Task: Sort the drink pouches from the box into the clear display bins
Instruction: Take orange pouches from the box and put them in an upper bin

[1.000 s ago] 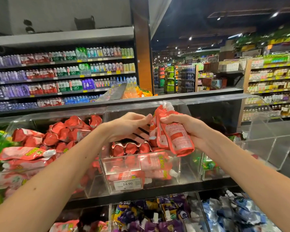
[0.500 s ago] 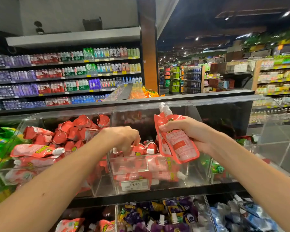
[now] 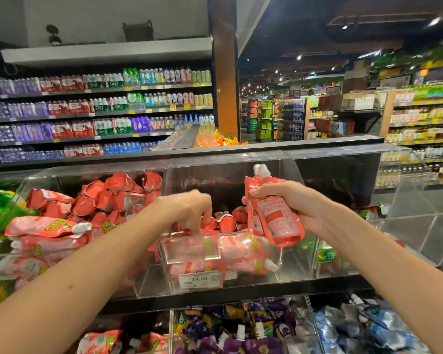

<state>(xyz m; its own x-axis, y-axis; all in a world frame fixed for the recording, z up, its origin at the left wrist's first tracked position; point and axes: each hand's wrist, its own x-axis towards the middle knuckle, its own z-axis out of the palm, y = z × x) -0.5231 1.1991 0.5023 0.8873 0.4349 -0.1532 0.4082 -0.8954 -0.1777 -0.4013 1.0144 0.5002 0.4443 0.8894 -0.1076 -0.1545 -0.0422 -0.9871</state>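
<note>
The left hand (image 3: 189,210), up beside the held pouches a second ago, has dropped into the middle clear bin (image 3: 292,267). Its fingers (image 3: 207,215) point down among the binned pouches (image 3: 228,222); whether they grasp one I cannot tell. The right hand (image 3: 292,203) stays raised over the bin, fingers clenched round two red drink pouches (image 3: 276,221), spouts up. Bottle shelves (image 3: 100,111) stand behind. A price tag (image 3: 199,279) fronts the bin.

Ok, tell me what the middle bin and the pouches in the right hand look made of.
Middle bin: rigid clear plastic, probably acrylic; see-through walls with bright edges and glare. Pouches in the right hand: flexible glossy film, likely plastic laminate; they crease and shine. Their spouts: white hard plastic, apparently.
</note>
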